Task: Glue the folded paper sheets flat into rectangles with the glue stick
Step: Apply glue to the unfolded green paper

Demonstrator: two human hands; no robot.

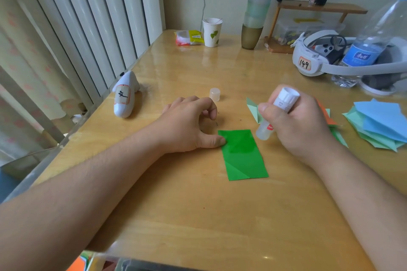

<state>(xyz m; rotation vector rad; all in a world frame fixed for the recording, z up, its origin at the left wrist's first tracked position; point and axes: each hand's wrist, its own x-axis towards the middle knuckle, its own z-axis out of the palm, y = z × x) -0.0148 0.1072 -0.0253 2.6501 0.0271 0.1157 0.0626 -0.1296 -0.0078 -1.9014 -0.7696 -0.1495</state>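
Right hand (301, 125) gripping glue stick (275, 114), tip lying at green folded paper (242, 156) mid-bench. Left hand (189, 125) fingers curling, thumb pressing paper's far left corner. Cap (215, 94) standing beyond.

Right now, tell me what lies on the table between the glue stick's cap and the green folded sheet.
Head view: only bare tabletop with a few dark specks lies between the cap and the green sheet. The left hand sits just beside that stretch.
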